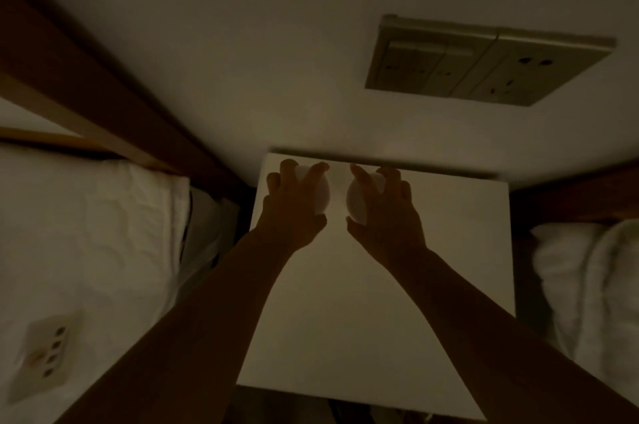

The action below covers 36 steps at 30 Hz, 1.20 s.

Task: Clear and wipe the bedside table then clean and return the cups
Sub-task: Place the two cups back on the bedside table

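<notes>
Cups on the bedside table, one under each hand, at the far edge by the wall.

Bedding [86, 233] in white lies at the left with a small switch panel [41, 351] resting on it; next comes the left hand [294, 205], fingers curled over the top of the left cup [323, 197], then the right hand [383, 216] clawed the same way over the right cup [356, 202], both gripping from above. Whether the cups are being picked up or set back I cannot tell; the bedside table [363, 302] is otherwise bare, which suggests either end of the job. Any next move needs both cups kept level and apart. Dim light; a wall socket plate [484, 60] sits above, more white bedding [594, 285] at right.
</notes>
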Available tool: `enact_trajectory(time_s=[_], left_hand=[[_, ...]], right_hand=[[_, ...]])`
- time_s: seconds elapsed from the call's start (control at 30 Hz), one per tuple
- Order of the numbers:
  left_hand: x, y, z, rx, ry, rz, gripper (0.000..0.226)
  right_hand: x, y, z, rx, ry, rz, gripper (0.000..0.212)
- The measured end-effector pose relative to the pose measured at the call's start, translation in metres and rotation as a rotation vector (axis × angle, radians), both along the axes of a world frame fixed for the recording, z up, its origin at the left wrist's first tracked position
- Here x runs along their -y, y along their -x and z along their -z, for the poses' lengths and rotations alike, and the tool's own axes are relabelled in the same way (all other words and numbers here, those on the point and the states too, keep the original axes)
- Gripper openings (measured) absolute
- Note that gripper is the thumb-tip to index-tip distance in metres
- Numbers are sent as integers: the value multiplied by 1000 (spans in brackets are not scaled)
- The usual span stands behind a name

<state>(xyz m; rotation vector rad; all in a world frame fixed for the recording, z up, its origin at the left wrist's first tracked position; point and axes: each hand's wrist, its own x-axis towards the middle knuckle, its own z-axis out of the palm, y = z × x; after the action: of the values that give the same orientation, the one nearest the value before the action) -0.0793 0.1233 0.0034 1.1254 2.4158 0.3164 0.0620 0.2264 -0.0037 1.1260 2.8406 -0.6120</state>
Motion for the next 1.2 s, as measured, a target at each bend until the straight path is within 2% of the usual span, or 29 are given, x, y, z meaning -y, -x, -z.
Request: enact_trajectory(time_s=[0.1,0.17,0.27,0.43,0.7,0.9,1.07,1.2], left_hand=[[0,0,-7,51,48,-23,99],[12,-4,-15,80,18,-55,106],[45,-12,-26,98,-103,-158,96],[137,-28,-38,171,-172,-348,66],[342,-65,-27,350,-51,-676,59],[468,-104,6,382,-36,-1016,58],[514,-97,22,229,-88,-1245,68],[522,-63,30,115,-198,-1277,76]], right_hand=[[-1,0,-7,40,-12,-38,105],[7,-1,-18,57,-64,-95,106],[37,-4,-35,18,-86,-177,95],[122,0,-53,-67,79,-305,81],[272,46,-38,16,324,-562,83],[333,107,-21,57,545,-587,86],[368,167,-14,34,470,-713,91],[382,194,-4,44,258,-904,75]])
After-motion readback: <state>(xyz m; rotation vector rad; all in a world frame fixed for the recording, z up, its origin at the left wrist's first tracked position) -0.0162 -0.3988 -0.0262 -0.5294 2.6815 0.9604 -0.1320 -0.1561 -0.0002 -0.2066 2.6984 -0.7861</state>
